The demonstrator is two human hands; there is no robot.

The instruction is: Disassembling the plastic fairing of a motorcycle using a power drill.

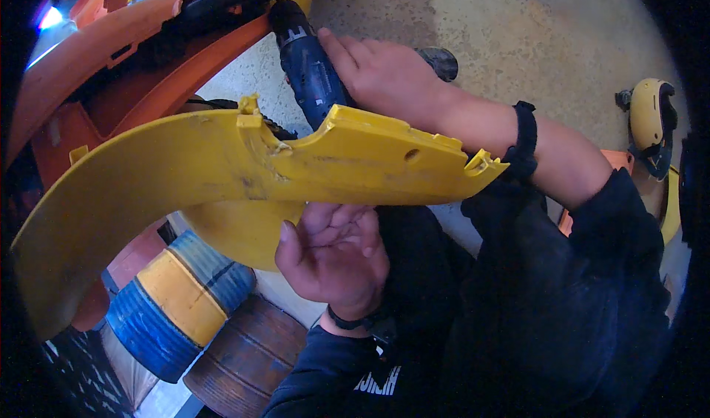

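My right hand (373,74) is wrapped round a dark blue power drill (307,70), its nose against orange and yellow plastic bodywork at the upper left. A large curved, scuffed yellow plastic panel (296,159) crosses the view below the drill, hiding part of it. My left hand (333,255) is palm up just beneath this panel, fingers loosely bent with the thumb apart and nothing visible in the palm; whether the fingertips touch the panel I cannot tell.
Orange bodywork (96,70) fills the upper left. A blue and yellow drum (177,307) and a rusty brown drum (244,359) are at the lower left. A yellow helmet-like object (647,122) and orange and yellow pieces lie on the concrete floor (473,18) at the right.
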